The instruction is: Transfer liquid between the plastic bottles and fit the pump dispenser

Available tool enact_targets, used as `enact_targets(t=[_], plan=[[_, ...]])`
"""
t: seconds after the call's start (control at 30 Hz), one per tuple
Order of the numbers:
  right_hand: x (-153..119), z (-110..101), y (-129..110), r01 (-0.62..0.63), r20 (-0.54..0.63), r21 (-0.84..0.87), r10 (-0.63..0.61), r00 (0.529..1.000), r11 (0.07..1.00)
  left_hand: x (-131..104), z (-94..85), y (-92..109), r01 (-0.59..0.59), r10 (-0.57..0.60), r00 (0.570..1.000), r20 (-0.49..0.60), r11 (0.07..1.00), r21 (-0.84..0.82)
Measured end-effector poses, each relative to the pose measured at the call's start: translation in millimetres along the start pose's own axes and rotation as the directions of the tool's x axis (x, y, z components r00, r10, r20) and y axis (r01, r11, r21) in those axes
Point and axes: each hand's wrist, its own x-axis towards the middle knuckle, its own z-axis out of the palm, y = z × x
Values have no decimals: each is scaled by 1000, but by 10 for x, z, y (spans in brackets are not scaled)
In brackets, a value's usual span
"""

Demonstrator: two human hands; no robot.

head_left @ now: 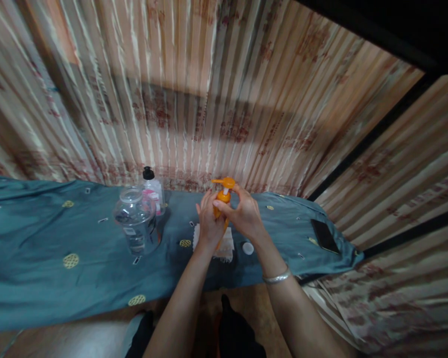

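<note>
An orange pump bottle [224, 197] stands between my hands, its pump nozzle pointing left. My left hand [211, 219] is wrapped round the bottle's body, which it mostly hides. My right hand [245, 211] grips the upper part near the collar, with the thumb across the front and fingers behind the pump head. Beneath the bottle lies a pale, ragged-edged cloth [227, 244], partly covered by my left hand and wrist. A round white cap [248, 248] rests just right of the cloth.
To the left are a wide-mouthed clear plastic jar [136, 223] and, behind it, a clear bottle with a black top [153, 191]. A dark phone [324, 236] lies far right on the teal cloth-covered surface [97, 268]. A patterned curtain [194, 99] hangs behind; dark frame bars run at right.
</note>
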Motion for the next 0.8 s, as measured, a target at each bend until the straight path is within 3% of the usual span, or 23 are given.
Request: enact_targets(t=[0.13,0.37,0.6,0.8], plan=[[12,7,42,77,56,43,-79,995,996,0,0,11,3,-3,1000,-5,1000,6],[4,85,65,8,-84,-43,-11,996,999,-8,-5,40,11,-11,1000,-11,1000,7],[-28,25,72,101,28,51,-102,994,994,-13,-12,52,20,-20,1000,-2,1000,7],[-10,83,91,16,-96,-11,-17,995,1000,0,-19,39,1,-1,1000,-4,1000,-2]])
